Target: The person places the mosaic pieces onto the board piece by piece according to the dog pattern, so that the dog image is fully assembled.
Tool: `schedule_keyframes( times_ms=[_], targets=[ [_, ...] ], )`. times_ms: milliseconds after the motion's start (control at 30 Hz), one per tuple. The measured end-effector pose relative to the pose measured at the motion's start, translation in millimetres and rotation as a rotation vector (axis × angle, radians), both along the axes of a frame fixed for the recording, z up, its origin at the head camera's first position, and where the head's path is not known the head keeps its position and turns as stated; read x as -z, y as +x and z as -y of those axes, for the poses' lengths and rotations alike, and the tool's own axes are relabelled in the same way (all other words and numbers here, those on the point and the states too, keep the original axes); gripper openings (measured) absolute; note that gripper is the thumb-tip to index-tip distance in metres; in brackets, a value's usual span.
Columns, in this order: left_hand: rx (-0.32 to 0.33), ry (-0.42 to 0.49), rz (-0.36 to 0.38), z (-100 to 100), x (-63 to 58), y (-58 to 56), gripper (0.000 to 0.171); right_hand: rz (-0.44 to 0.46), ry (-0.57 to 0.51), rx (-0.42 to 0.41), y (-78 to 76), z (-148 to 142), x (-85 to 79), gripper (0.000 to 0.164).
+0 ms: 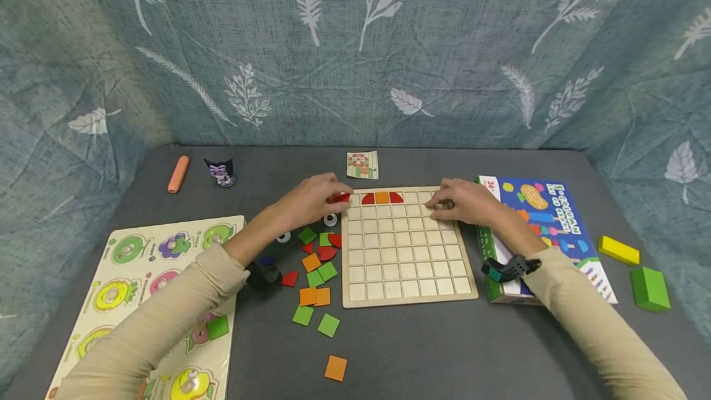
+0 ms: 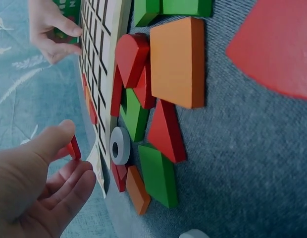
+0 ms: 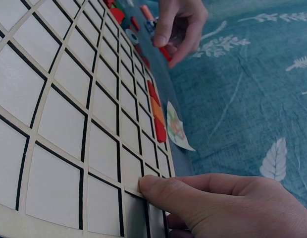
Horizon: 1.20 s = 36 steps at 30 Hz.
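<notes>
A wooden grid board (image 1: pixel 410 252) lies flat, with two red pieces and an orange square (image 1: pixel 382 198) set in its far row. Just off its far left corner, my left hand (image 1: pixel 319 199) pinches a red piece (image 2: pixel 74 148) between thumb and fingers. At the opposite far corner my right hand (image 1: pixel 463 200) holds the board's edge. Its thumb lies on the grid in the right wrist view, while some fingers are hidden past the rim. Beyond the board is a small picture card (image 1: pixel 362 165) with a coloured grid pattern.
Loose red, green and orange pieces (image 1: pixel 315 278) are scattered left of the board, with white rings (image 1: pixel 330 220) among them. A fruit puzzle board (image 1: pixel 130 276) lies under my left forearm. On the right are a blue box (image 1: pixel 561 221), a yellow block (image 1: pixel 618 250) and a green block (image 1: pixel 650 289).
</notes>
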<state>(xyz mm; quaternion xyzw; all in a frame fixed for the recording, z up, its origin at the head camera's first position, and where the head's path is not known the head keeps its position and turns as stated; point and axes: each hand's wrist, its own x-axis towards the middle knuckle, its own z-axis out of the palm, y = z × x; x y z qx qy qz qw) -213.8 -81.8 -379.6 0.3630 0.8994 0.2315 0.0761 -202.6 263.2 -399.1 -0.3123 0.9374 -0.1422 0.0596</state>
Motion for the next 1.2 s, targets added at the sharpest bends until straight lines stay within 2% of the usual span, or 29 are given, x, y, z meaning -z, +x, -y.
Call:
schedule_keyframes(
  times_ms=[233, 533, 867, 1200],
  targets=[
    [-0.012, -0.079, -0.053, -12.5, 7.7, 2.5, 0.030, -0.006, -0.006, -0.005, 0.5, 0.2, 0.6, 0.025],
    [-0.009, -0.139, -0.053, -29.4, 13.2, 5.3, 0.031, -0.009, -0.005, -0.005, 0.7, 0.9, 2.3, 0.025],
    [-0.044, -0.070, -0.013, -27.9, 17.1, 7.5, 0.032, -0.017, -0.004, -0.014, -0.8, 0.4, 1.1, 0.025],
    [-0.057, -0.050, -0.016, -26.2, 16.6, 10.8, 0.019, -0.016, -0.002, -0.011, -0.1, 0.5, -0.1, 0.025]
  ],
)
